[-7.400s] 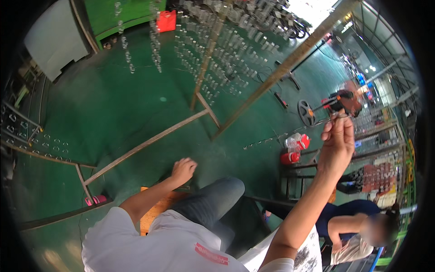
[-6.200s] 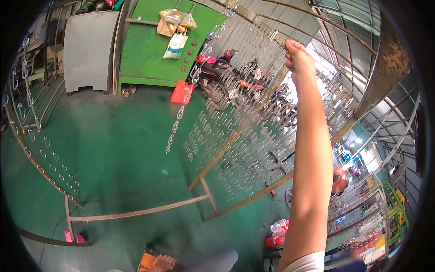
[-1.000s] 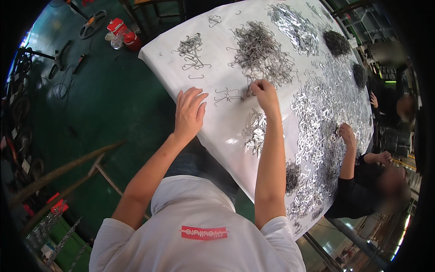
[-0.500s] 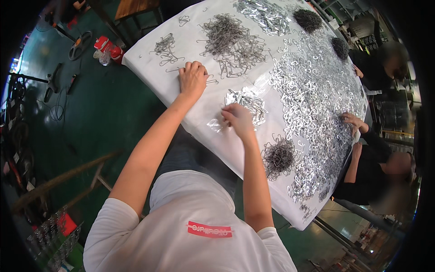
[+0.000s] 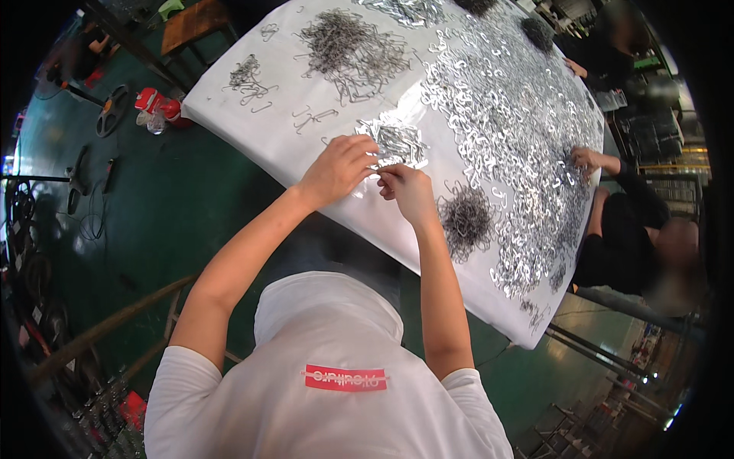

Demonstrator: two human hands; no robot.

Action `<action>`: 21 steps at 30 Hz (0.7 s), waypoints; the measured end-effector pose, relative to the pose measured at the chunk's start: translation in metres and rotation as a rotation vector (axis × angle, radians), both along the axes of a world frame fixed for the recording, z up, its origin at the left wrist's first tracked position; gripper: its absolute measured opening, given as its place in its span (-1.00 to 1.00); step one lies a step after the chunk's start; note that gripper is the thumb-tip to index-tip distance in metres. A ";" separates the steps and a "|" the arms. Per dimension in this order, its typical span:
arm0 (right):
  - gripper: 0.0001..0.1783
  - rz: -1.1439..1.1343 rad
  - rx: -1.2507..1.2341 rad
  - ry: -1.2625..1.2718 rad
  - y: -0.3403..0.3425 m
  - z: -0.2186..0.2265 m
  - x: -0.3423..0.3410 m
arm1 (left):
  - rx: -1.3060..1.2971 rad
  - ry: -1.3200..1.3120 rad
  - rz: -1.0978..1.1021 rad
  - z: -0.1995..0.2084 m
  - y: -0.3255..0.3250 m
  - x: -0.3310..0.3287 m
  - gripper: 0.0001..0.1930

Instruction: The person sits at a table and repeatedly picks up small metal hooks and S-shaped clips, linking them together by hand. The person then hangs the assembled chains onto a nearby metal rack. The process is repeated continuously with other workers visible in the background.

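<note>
Both hands meet over a small heap of shiny metal clips (image 5: 399,144) near the front edge of the white-covered surface (image 5: 252,122). The left hand (image 5: 336,167) is curled, fingers pressed onto the heap's near edge; the right hand (image 5: 409,191) pinches something at the same spot, too small to make out. The heap's long axis runs roughly left to right. Close right lies a dark tangle of wire hooks (image 5: 465,220); a larger tangle (image 5: 353,50) sits beyond. A wide spread of silvery clips (image 5: 520,130) covers the right side, where another person's hand (image 5: 587,159) works.
</note>
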State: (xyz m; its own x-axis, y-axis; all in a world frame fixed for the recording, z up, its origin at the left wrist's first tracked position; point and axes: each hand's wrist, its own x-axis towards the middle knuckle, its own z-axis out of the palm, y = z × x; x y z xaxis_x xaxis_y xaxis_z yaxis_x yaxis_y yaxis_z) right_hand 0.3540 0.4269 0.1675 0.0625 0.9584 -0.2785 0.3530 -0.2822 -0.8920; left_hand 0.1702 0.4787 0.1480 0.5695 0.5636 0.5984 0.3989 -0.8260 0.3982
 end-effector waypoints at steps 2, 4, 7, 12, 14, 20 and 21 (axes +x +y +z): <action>-0.81 -0.158 -0.072 0.077 -0.022 -0.005 0.008 | -0.106 -0.114 0.097 -0.003 -0.010 0.004 -0.73; -0.80 -0.231 -0.035 0.155 -0.040 -0.007 0.015 | -0.387 -0.215 0.185 -0.006 -0.023 0.005 -0.78; -0.76 -0.292 0.010 0.231 -0.060 -0.004 0.019 | -0.844 -0.345 0.184 -0.012 -0.044 0.012 -0.82; -0.79 -0.313 0.030 0.267 -0.078 0.003 0.011 | -1.170 -0.450 0.029 -0.013 -0.068 0.037 -0.81; -0.80 -0.259 0.066 0.174 -0.084 0.000 0.009 | -1.190 -0.460 0.001 -0.013 -0.074 0.040 -0.82; -0.86 -0.044 0.402 -0.517 -0.100 -0.022 0.011 | -1.257 -0.526 0.024 -0.016 -0.090 0.045 -0.84; -0.86 -0.061 0.427 -0.569 -0.101 -0.026 0.013 | -1.133 -0.474 0.064 -0.017 -0.090 0.047 -0.85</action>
